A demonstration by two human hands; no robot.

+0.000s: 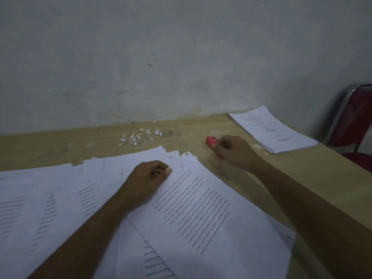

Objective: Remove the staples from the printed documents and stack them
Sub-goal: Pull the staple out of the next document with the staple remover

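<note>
Left hand [150, 178], centre: curled on printed sheet [211, 214], grasp unclear. Right hand [231, 150], centre-right: grips red staple remover [210, 140].

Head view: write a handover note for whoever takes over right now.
Left hand: fingers curled, resting on the top sheet; whether it pinches the sheet is unclear.
Right hand: grips the red remover.
Done: one neat stack at far right; scraps lie by the wall.
Left: the loose papers spread in front, probably to destaple and stack.
</note>
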